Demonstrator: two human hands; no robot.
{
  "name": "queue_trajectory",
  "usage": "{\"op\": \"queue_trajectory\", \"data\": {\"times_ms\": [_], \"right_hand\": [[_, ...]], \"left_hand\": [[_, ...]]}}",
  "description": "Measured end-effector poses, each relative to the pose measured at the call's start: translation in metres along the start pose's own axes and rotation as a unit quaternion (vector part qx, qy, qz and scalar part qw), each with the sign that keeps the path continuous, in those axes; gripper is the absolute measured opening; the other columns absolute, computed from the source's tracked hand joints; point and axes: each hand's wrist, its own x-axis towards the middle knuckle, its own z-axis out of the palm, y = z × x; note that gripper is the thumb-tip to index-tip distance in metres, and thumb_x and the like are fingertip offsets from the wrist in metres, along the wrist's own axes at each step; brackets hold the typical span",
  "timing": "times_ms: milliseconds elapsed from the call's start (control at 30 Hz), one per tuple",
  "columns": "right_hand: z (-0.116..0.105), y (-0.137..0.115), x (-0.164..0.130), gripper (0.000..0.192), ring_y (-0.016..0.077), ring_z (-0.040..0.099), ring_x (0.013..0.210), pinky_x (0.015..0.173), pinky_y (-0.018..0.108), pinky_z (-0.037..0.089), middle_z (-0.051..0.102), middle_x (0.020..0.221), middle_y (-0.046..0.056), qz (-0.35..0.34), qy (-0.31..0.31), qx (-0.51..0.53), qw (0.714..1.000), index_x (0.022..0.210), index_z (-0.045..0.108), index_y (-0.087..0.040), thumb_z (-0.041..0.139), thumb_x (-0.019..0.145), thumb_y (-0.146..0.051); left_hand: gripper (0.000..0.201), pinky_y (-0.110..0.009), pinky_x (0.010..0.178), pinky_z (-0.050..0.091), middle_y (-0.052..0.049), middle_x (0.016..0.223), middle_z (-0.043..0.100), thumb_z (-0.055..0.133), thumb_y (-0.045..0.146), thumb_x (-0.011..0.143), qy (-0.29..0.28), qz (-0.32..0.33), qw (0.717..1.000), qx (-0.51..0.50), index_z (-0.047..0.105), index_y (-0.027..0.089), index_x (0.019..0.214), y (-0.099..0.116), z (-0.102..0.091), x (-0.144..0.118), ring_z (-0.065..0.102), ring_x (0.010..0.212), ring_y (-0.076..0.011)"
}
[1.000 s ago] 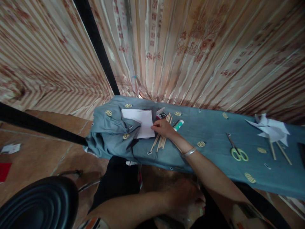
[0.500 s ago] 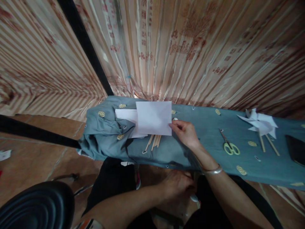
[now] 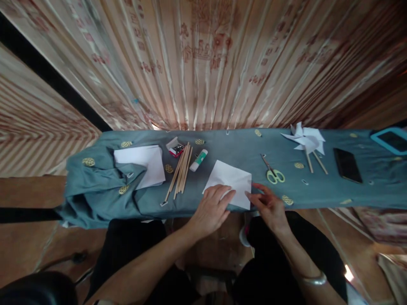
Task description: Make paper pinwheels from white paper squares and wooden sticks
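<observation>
A white sheet of paper [image 3: 232, 176] lies on the cloth-covered table in front of me. My left hand [image 3: 211, 207] rests on its lower left part, fingers stretched out and palm down. At the sheet's right edge, my right hand [image 3: 269, 207] has its thumb on the paper and its index finger at the rim, holding that edge. Green-handled scissors [image 3: 275, 176] lie a little beyond my right hand. Left of the sheet are a glue stick [image 3: 199, 160] and several wooden sticks [image 3: 181, 171].
A stack of white paper [image 3: 151, 165] is partly covered by bunched cloth at left. Near the sticks stands a small opened box [image 3: 175, 147]. Paper pinwheels [image 3: 307, 137] on sticks, a black phone [image 3: 347, 165] and a blue-framed device [image 3: 391, 140] lie to the right.
My right hand has brought the sheet down and right from above the paper stack onto the cloth. My left hand has risen from below the table onto the sheet. The view has shifted right.
</observation>
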Motion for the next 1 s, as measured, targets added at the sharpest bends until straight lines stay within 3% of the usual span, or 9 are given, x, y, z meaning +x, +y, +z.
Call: {"op": "queue_trajectory", "data": {"times_ms": [67, 200, 333, 433, 567, 633, 700, 833, 1000], "right_hand": [[-0.004, 0.008, -0.012, 0.059, 0.0169, 0.063, 0.06, 0.065, 0.031, 0.052, 0.069, 0.062, -0.001, -0.01, -0.019, -0.033, 0.999, 0.115, 0.066, -0.017, 0.073, 0.075, -0.059], [-0.017, 0.014, -0.022, 0.045, 0.0209, 0.071, 0.073, 0.074, 0.035, 0.057, 0.076, 0.079, 0.005, -0.052, -0.058, -0.1, 0.992, 0.117, 0.068, -0.019, 0.057, 0.09, -0.054], [-0.03, 0.008, -0.01, 0.039, 0.0296, 0.066, 0.115, 0.1, 0.049, 0.051, 0.07, 0.123, 0.013, -0.194, 0.004, -0.214, 0.957, 0.122, 0.067, -0.022, 0.052, 0.094, -0.046], [-0.03, 0.001, 0.009, 0.036, 0.0318, 0.057, 0.128, 0.108, 0.054, 0.045, 0.062, 0.138, 0.014, -0.262, -0.03, -0.234, 0.936, 0.117, 0.069, -0.023, 0.06, 0.09, -0.045], [-0.016, -0.003, 0.044, 0.024, 0.0289, 0.063, 0.121, 0.105, 0.049, 0.048, 0.066, 0.131, 0.012, -0.249, -0.087, -0.17, 0.95, 0.089, 0.073, -0.023, 0.063, 0.089, -0.045], [-0.008, -0.003, 0.062, 0.026, 0.0288, 0.066, 0.116, 0.103, 0.048, 0.049, 0.068, 0.126, 0.012, -0.232, -0.085, -0.138, 0.959, 0.084, 0.073, -0.023, 0.064, 0.086, -0.047], [0.0, 0.0, 0.077, 0.027, 0.0295, 0.066, 0.116, 0.102, 0.049, 0.049, 0.069, 0.125, 0.013, -0.219, -0.081, -0.123, 0.964, 0.082, 0.073, -0.022, 0.066, 0.083, -0.049], [0.011, 0.008, 0.095, 0.026, 0.0304, 0.062, 0.121, 0.106, 0.05, 0.045, 0.067, 0.127, 0.014, -0.206, -0.073, -0.116, 0.969, 0.081, 0.074, -0.023, 0.068, 0.079, -0.048], [0.021, 0.017, 0.101, 0.023, 0.0307, 0.064, 0.118, 0.106, 0.051, 0.045, 0.063, 0.133, 0.014, -0.194, -0.065, -0.129, 0.97, 0.084, 0.075, -0.022, 0.068, 0.078, -0.043]], "left_hand": [[0.049, -0.048, 0.101, 0.046, -0.017, 0.133, 0.059, 0.063, 0.023, 0.09, -0.027, -0.003, 1.0, 0.011, 0.049, 0.013, 0.136, -0.005, 0.007, 0.004, 0.052, 0.125, -0.0308], [0.016, -0.043, 0.094, 0.052, -0.01, 0.113, 0.07, 0.057, 0.022, 0.095, -0.09, -0.024, 0.996, 0.012, 0.066, 0.017, 0.107, -0.014, 0.015, 0.009, 0.062, 0.109, -0.0248], [0.021, -0.037, 0.091, 0.055, -0.008, 0.105, 0.074, 0.049, 0.022, 0.1, -0.051, -0.041, 0.997, -0.048, 0.068, 0.015, 0.103, -0.02, 0.015, 0.012, 0.066, 0.102, -0.0213], [0.026, -0.036, 0.091, 0.056, -0.008, 0.103, 0.075, 0.046, 0.027, 0.101, -0.016, -0.063, 0.993, -0.101, 0.069, 0.015, 0.105, -0.024, 0.012, 0.015, 0.069, 0.098, -0.021], [0.029, -0.036, 0.091, 0.057, -0.009, 0.106, 0.075, 0.043, 0.028, 0.102, 0.01, -0.101, 0.986, -0.134, 0.068, 0.016, 0.108, -0.028, 0.008, 0.023, 0.071, 0.099, -0.0207], [0.031, -0.04, 0.099, 0.055, -0.013, 0.122, 0.07, 0.044, 0.028, 0.102, 0.041, -0.106, 0.988, -0.106, 0.062, 0.014, 0.122, -0.027, 0.005, 0.027, 0.066, 0.115, -0.0232], [0.041, -0.047, 0.111, 0.046, -0.018, 0.144, 0.055, 0.044, 0.026, 0.101, 0.056, -0.077, 0.994, -0.053, 0.048, 0.012, 0.14, -0.023, 0.005, 0.027, 0.05, 0.137, -0.0267], [0.045, -0.05, 0.12, 0.034, -0.018, 0.154, 0.044, 0.04, 0.017, 0.1, -0.024, 0.014, 0.999, 0.021, 0.039, 0.011, 0.145, -0.01, 0.014, 0.019, 0.025, 0.152, -0.026], [0.065, -0.052, 0.123, 0.025, -0.023, 0.156, 0.039, 0.062, 0.034, 0.093, -0.1, -0.003, 0.992, 0.076, 0.037, 0.004, 0.145, -0.005, 0.026, 0.011, 0.023, 0.152, -0.0318]]}}
